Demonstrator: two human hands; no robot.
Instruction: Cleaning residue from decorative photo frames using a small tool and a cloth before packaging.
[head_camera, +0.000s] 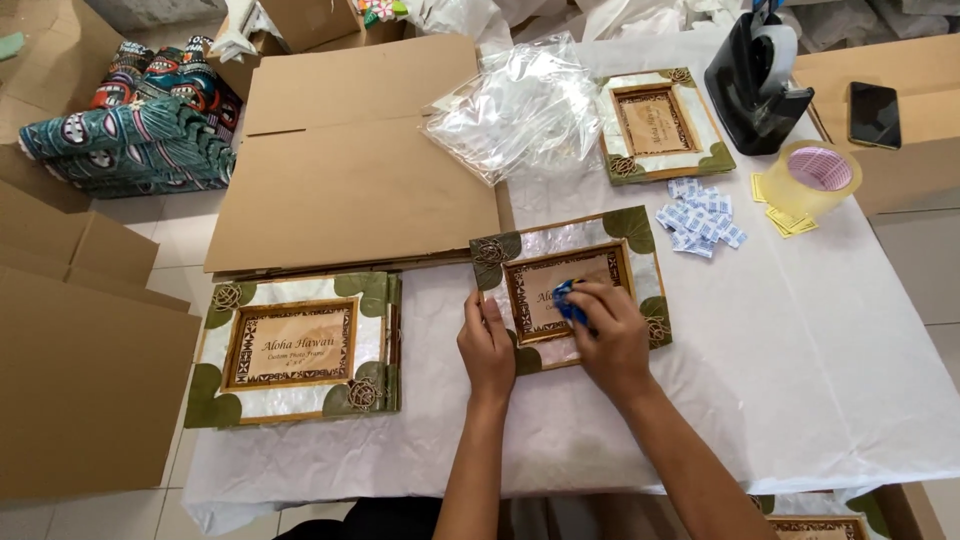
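Head view: two hands (487, 345) (612, 335) on one of three picture frames (630, 235).

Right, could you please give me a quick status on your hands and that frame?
Left hand steadying frame at its left edge. Right hand pressing blue cloth on its centre. Nothing blocking; frame stack sits apart, left.
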